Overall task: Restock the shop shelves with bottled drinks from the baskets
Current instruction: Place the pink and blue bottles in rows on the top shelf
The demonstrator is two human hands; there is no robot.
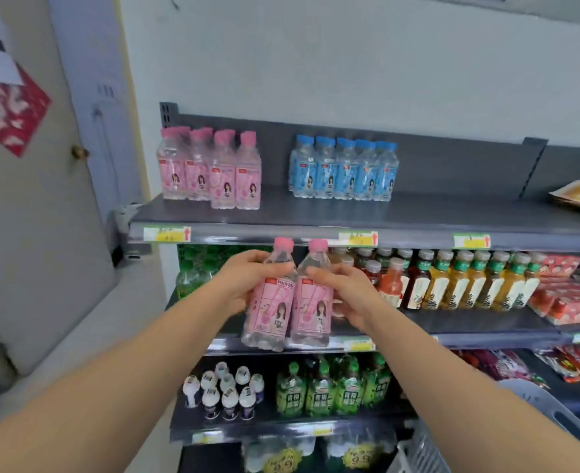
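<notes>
I hold two clear bottles with pink caps and pink labels upright and side by side, in front of the second shelf. My left hand (244, 281) grips the left pink bottle (271, 302) round its shoulder. My right hand (345, 288) grips the right pink bottle (312, 302) from the right side. On the top shelf (418, 216) stands a row of several matching pink bottles (210, 172) at the left, with a gap to their right, then several blue-capped bottles (345, 172).
The second shelf holds brown and yellow tea bottles (469, 281) and red packets (568, 291). Lower shelves carry green bottles (333, 390) and small white-capped bottles (227, 390). A grey basket rim (537, 401) shows at lower right. A door (43, 199) stands at left.
</notes>
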